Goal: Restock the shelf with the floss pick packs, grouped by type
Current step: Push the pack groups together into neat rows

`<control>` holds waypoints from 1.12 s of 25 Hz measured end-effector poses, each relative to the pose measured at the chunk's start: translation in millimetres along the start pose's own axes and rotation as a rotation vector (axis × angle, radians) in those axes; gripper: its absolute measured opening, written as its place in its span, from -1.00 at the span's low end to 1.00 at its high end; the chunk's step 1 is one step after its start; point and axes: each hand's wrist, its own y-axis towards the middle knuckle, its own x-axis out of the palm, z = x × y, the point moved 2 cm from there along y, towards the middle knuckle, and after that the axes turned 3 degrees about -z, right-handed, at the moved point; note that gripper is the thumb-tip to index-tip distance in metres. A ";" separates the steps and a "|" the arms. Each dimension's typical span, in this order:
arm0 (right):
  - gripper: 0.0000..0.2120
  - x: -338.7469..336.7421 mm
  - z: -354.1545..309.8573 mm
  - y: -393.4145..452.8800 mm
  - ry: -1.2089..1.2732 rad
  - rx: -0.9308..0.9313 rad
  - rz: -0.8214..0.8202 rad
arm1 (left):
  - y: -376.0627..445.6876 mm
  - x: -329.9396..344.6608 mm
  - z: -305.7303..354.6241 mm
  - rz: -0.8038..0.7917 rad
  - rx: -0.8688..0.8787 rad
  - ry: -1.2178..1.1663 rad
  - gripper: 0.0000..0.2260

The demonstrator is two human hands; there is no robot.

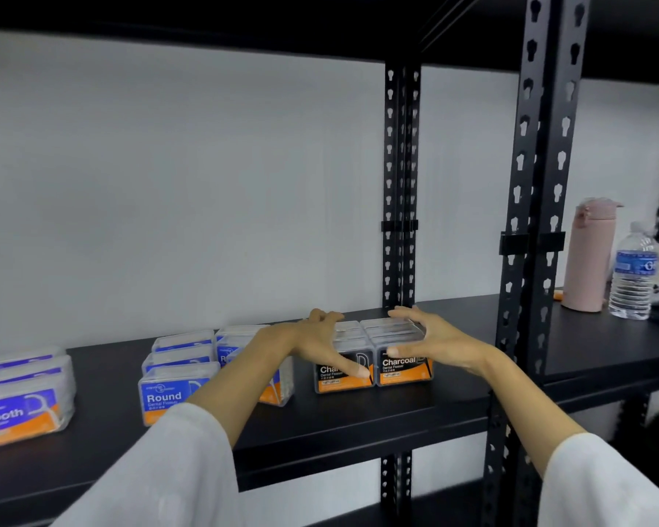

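Note:
Two rows of black-and-orange Charcoal floss pick packs [406, 368] stand side by side on the black shelf [358, 424], right of middle. My left hand [320, 346] spans the left row, its thumb touching the front label and its spread fingers reaching over the back. My right hand [440, 342] spans the right row the same way, thumb at the front pack's top edge and fingers stretched over the clear lids. To the left stand blue Round packs [170, 391] in a group, partly hidden by my left forearm. Blue Smooth packs [20, 407] sit at the far left.
A black slotted rear upright [400, 184] rises just behind the Charcoal packs, and a front upright [537, 184] stands to their right. Beyond it, on the neighbouring shelf, are a pink flask [586, 260] and a water bottle [634, 271]. A white wall backs the shelf.

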 end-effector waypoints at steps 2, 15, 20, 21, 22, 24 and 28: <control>-0.31 -1.0 -17.6 -7.0 -0.018 -0.039 0.056 | -14.0 -5.0 -3.4 0.062 0.042 -0.026 -0.03; -0.69 122.8 -142.4 -1.7 -0.133 -0.302 0.075 | -169.0 17.5 -134.8 0.589 -0.081 -0.177 -0.74; -0.58 153.5 -142.9 5.5 -0.419 -0.229 0.076 | -185.0 40.3 -153.2 0.593 -0.071 -0.136 -0.62; -0.61 152.6 -141.8 5.6 -0.402 -0.223 0.087 | -186.3 41.1 -154.0 0.609 -0.069 -0.124 -0.62; -0.64 149.8 -140.3 6.2 -0.371 -0.222 0.088 | -186.9 40.9 -155.8 0.625 -0.069 -0.115 -0.62; -0.70 143.3 -138.7 6.8 -0.304 -0.234 0.045 | -187.9 40.5 -162.4 0.658 -0.068 -0.122 -0.62; -0.74 146.6 -139.5 8.9 -0.165 -0.248 -0.016 | -185.6 43.6 -169.3 0.699 -0.032 -0.183 -0.62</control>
